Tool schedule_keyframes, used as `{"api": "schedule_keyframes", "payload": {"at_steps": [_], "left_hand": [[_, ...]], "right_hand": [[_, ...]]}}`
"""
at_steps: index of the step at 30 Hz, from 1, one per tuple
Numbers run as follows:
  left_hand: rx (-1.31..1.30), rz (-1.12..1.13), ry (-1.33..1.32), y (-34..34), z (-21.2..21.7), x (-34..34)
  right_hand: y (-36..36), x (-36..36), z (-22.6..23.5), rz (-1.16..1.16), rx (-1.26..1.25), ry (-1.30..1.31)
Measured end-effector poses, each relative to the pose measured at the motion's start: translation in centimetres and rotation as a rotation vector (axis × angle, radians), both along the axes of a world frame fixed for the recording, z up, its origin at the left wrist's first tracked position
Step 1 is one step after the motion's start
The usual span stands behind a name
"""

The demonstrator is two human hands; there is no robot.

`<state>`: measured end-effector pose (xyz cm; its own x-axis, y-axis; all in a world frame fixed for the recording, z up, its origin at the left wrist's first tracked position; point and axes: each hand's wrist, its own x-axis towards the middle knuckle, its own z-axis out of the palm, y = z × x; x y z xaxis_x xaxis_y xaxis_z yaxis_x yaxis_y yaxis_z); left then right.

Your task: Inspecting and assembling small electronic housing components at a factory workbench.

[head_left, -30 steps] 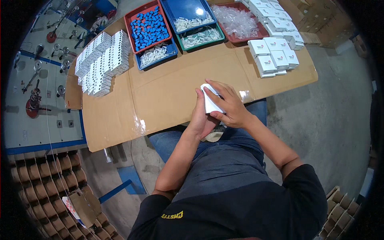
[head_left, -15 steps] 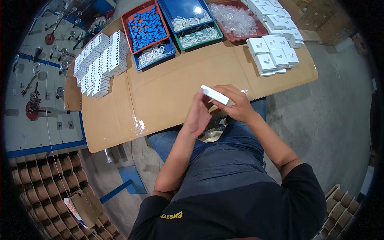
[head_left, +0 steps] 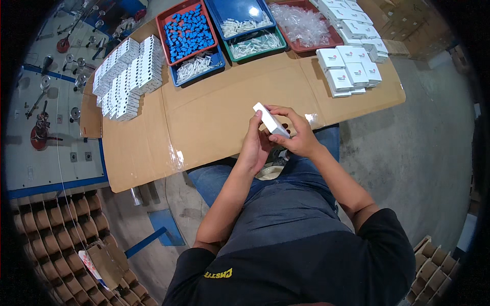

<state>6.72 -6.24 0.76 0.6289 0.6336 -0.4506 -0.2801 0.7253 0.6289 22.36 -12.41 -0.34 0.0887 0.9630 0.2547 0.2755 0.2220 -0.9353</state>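
Observation:
A small white box [head_left: 270, 121] is held tilted between my two hands, just above the near edge of the cardboard-covered table. My left hand [head_left: 255, 148] grips its left end, with the thumb on the edge and the palm partly below it. My right hand [head_left: 302, 136] has its fingers along the far side and its thumb at the near end. The underside of the box and some of my fingertips are hidden.
White boxes [head_left: 341, 79] stand stacked at the right. White pieces with dark holes [head_left: 145, 76] form rows at the left. Behind are trays of blue parts [head_left: 186, 35], white sticks [head_left: 196, 69] and clear plastic bags [head_left: 301, 25]. Cardboard [head_left: 219, 117] covers the table.
The white box has turned to a steeper slant in my hands, its near end swinging down and left. My right thumb now shows at its near end.

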Motion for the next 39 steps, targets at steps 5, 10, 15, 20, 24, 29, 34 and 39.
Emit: {"api": "schedule_keyframes", "payload": {"at_steps": [5, 10, 15, 20, 24, 29, 34, 39], "left_hand": [[0.009, 0.001, -0.042, -0.7, 0.9, 0.2], [0.008, 0.008, -0.007, -1.1, 1.0, 0.0], [0.002, 0.005, -0.009, -1.4, 1.0, 0.0], [-0.002, -0.019, -0.025, -1.5, 1.3, 0.1], [-0.001, -0.008, -0.02, -1.4, 1.0, 0.2], [0.011, -0.05, 0.06, -1.3, 2.2, 0.1], [-0.054, 0.004, -0.013, -1.2, 1.2, 0.0], [0.014, 0.031, -0.004, -1.6, 1.1, 0.6]], "right_hand": [[0.4, 0.0, -0.1, -0.007, 0.112, -0.091], [0.1, -0.3, -0.2, 0.072, 0.05, 0.02], [-0.2, -0.2, -0.5, 0.065, 0.085, -0.015], [-0.6, -0.4, -0.2, 0.021, 0.101, -0.022], [-0.7, -0.4, -0.2, -0.012, 0.113, -0.083], [-0.6, -1.0, 0.0, -0.004, 0.11, -0.045], [0.0, -1.5, 0.1, -0.039, 0.183, -0.095], [0.4, -1.7, -0.7, -0.023, 0.293, -0.222]]}}
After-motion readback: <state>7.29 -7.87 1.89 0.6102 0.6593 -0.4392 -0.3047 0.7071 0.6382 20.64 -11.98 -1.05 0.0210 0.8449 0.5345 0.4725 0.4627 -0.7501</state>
